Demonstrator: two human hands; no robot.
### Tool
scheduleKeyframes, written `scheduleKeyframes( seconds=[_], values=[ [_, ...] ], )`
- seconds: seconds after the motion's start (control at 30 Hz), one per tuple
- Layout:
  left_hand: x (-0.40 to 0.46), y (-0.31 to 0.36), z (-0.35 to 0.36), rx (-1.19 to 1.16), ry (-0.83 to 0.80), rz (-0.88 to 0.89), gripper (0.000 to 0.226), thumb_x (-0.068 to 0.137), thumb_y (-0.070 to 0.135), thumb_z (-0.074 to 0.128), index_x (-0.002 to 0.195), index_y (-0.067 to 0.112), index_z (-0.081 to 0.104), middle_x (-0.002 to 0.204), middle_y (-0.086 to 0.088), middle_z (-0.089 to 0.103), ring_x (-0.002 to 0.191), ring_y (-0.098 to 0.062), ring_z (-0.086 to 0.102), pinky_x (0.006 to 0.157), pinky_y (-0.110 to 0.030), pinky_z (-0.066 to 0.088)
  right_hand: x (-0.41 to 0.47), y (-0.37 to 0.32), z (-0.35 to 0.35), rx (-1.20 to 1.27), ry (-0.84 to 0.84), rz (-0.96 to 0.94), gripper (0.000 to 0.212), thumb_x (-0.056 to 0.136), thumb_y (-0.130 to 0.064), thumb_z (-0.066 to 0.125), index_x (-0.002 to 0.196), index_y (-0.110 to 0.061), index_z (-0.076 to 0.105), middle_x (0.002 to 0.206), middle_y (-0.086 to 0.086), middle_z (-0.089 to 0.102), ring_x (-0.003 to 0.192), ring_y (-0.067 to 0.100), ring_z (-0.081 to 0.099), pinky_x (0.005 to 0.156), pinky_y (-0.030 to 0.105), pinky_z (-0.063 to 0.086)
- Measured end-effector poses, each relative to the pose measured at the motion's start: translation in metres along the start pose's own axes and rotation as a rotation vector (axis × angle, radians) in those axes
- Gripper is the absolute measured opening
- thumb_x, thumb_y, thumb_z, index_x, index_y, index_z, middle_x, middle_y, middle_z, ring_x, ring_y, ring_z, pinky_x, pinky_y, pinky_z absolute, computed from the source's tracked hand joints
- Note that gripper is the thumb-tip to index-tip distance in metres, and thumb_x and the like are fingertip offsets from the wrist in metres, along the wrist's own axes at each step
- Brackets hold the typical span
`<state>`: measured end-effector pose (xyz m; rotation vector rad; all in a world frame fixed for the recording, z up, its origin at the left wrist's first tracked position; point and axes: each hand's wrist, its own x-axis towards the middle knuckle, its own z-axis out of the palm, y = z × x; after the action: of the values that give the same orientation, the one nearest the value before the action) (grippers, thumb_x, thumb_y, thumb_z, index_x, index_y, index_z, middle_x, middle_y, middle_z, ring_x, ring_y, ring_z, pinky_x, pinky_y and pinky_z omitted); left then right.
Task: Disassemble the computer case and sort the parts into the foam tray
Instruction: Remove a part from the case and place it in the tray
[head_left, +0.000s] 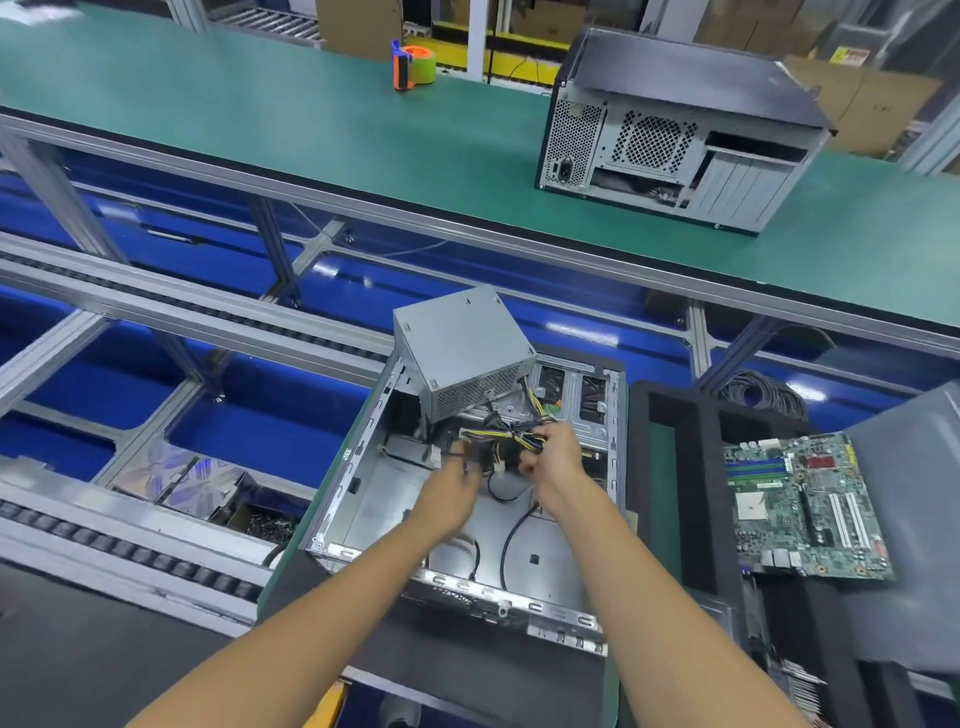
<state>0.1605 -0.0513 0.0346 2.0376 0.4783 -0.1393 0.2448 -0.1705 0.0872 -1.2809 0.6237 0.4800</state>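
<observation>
While a long green-topped workbench (322, 130) runs across the far side of the scene, an open grey computer case (395, 499) lies on its side close to the viewer, its cover off and its bare metal floor showing. To the right of that case, just beside it, sits a black foam tray (691, 467) with cut-out pockets, and a green motherboard (805, 506) lies flat on top of the tray. On the far bench stands a second computer case (675, 130), closed, with its rear fan grille facing the viewer. A grey power supply (462, 348) box is tilted up at the far edge of the open case, resting partly on the case frame. From its underside a bundle of yellow and black cables (511, 439) hangs down into the case. Both bare arms reach forward into the case. The left hand (457, 473) has its fingers curled around the left part of the bundle, and the right hand (553, 454) grips the right part. An orange and green tape dispenser (413, 65) stands far back on the bench.
</observation>
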Motion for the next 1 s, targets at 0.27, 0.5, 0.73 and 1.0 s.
scheduleKeyframes(
  seconds=[0.27,0.5,0.73,1.0],
  values=[
    [-0.007,0.016,-0.032,-0.967,-0.074,-0.047,0.043,0.072,0.012,0.061,0.115,0.008,0.060,0.104,-0.002,0.072,0.089,-0.013,0.064,0.072,-0.027,0.044,-0.010,0.003,-0.015,-0.475,-0.126,-0.254,0.019,0.101,-0.015,0.035,0.112,-0.030,0.039,0.113,0.007,0.059,0.054,0.024,0.069,0.058,0.036,0.055],
    [-0.011,0.012,-0.036,-0.729,0.067,0.154,0.031,0.092,0.012,0.074,0.114,0.014,0.053,0.106,0.001,0.074,0.097,-0.011,0.069,0.088,-0.029,0.052,-0.025,0.016,-0.033,-1.045,0.264,-0.820,0.041,0.092,-0.029,0.045,0.132,-0.039,0.043,0.109,-0.002,0.051,0.073,0.019,0.056,0.070,0.038,0.050],
    [-0.025,0.013,-0.041,-0.368,0.152,0.463,0.037,0.088,0.005,0.078,0.110,0.020,0.052,0.111,0.010,0.073,0.107,-0.007,0.069,0.089,-0.012,0.049,-0.013,0.028,-0.033,-1.092,0.047,-1.135,0.037,0.077,-0.020,0.067,0.112,-0.033,0.069,0.114,-0.012,0.050,0.104,0.010,0.034,0.090,0.031,0.029],
    [-0.008,-0.008,-0.036,-0.150,0.186,0.371,0.044,0.083,-0.006,0.077,0.076,0.027,0.049,0.092,0.011,0.075,0.093,-0.009,0.073,0.078,-0.019,0.054,-0.005,0.035,-0.032,-1.059,0.090,-1.142,0.030,0.072,-0.022,0.077,0.089,-0.035,0.057,0.091,-0.022,0.057,0.092,0.011,0.035,0.079,0.029,0.026]
  ],
)
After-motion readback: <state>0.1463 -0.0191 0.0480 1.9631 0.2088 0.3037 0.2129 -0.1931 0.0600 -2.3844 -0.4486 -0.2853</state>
